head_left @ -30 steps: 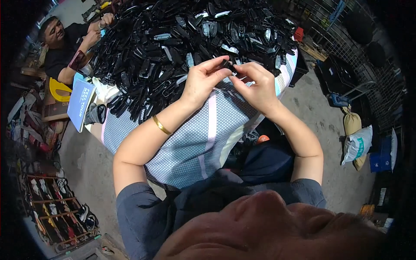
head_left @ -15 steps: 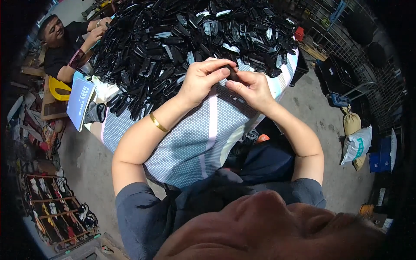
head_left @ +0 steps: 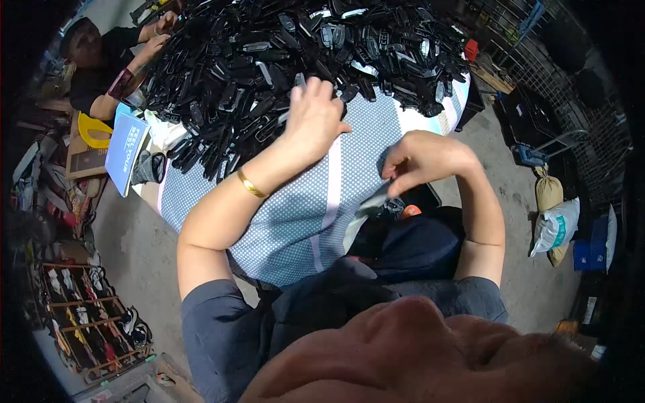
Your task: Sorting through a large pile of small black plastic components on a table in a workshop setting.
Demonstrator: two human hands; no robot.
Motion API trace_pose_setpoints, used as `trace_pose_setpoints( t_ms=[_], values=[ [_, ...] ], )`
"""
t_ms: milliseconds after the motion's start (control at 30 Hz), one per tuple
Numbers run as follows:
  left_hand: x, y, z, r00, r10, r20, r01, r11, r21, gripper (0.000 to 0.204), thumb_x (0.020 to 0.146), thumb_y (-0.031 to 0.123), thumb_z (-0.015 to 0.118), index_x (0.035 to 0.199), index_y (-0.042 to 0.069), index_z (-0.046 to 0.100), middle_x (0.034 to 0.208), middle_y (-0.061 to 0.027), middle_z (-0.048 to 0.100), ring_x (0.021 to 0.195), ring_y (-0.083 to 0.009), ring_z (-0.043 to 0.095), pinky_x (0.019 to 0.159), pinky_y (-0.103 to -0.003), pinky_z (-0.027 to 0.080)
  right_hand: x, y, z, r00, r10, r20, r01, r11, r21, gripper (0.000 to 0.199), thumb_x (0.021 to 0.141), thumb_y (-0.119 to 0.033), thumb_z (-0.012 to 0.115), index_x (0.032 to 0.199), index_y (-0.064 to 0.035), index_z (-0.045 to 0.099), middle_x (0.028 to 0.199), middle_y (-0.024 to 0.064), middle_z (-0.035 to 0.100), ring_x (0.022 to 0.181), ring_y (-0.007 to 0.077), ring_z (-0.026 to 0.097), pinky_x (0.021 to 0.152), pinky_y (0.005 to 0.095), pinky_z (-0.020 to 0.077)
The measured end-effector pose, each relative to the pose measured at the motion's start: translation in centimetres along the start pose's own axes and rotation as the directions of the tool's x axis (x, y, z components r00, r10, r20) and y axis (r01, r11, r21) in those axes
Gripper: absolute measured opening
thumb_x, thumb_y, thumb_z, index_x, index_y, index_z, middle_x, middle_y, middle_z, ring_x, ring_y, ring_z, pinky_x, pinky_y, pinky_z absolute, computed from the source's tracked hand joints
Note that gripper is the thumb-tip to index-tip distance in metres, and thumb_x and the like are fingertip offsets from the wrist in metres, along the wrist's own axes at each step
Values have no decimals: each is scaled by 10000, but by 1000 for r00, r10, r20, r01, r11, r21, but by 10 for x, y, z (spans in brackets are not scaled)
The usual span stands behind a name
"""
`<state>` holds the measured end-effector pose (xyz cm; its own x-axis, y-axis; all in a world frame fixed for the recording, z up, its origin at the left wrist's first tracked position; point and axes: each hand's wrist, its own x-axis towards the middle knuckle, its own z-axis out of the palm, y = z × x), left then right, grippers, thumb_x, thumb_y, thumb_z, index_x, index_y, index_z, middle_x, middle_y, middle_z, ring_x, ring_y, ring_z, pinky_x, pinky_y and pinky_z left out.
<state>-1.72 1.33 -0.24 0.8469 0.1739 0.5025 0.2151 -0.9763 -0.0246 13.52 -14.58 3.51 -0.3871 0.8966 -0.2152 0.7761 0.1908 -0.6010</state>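
Observation:
My left hand (head_left: 313, 122) lies at the near edge of a large pile of small black oblong pieces (head_left: 269, 64), some with shiny faces. Its fingers reach onto the pieces, with the thumb held out to the side; no piece shows in its grasp. Lower and to the right, my right hand (head_left: 430, 161) hangs over the near edge of the cloth-covered table (head_left: 289, 218). Its fingers curve down with the thumb apart, and I see nothing between them. Their exact kind cannot be made out.
Across the far left, another person's hands (head_left: 158, 40) work at the pile's edge. A blue booklet (head_left: 125, 151), a white crumpled cloth (head_left: 164, 131) and a dark grey bundle (head_left: 149, 168) lie at the left rim. Sacks (head_left: 556, 225) stand on the floor at the right.
My hands were together, pinching a small dark piece; now they are apart. The left has moved onto the pile, the right down toward the table edge, and the piece no longer shows.

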Motion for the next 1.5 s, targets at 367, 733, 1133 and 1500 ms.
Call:
trace_pose_setpoints(
  t_ms=[367, 733, 1133, 1500],
  values=[
    [17, -32, -11, 899, -424, -114, 258, 720, -645, 129, 775, 124, 590, 834, 16, 628, 744, -122, 634, 637, -238, 596, 615, -319, 480, 59, -6, 25, 762, -225, -607, 10, 942, -336, 181, 750, -145, 604, 892, -36, 633, 856, 104, 617, 738, 257, 587, 664, 355, 489],
    [20, -64, -23, 704, -566, 429, 78, -539, -839, 293, 902, 74, 455, 1137, -92, 401, 963, -208, 564, 849, -278, 607, 762, -370, 544, 129, 12, 13, 672, -425, -607, 27, 832, -553, 192, 701, -144, 653, 878, -77, 620, 808, 29, 560, 816, 221, 524, 680, 321, 475],
    [11, -24, -13, 878, -372, 302, 348, 62, -935, 298, 816, 57, 588, 1109, 8, 565, 931, -26, 584, 853, -101, 548, 769, -221, 461, 64, 38, -10, 548, 308, -778, 156, 876, 457, 211, 776, -138, 674, 920, -12, 585, 778, 7, 600, 666, 73, 558, 569, 205, 447],
    [8, -3, -11, 913, -347, 213, 276, 143, -950, 281, 756, 17, 641, 1035, 15, 610, 912, -29, 594, 813, -88, 576, 735, -208, 473, 55, 16, 0, 644, 437, -628, 566, 279, 775, 211, 853, -134, 589, 1000, 13, 558, 854, 61, 585, 693, 123, 605, 594, 233, 537]
  ],
)
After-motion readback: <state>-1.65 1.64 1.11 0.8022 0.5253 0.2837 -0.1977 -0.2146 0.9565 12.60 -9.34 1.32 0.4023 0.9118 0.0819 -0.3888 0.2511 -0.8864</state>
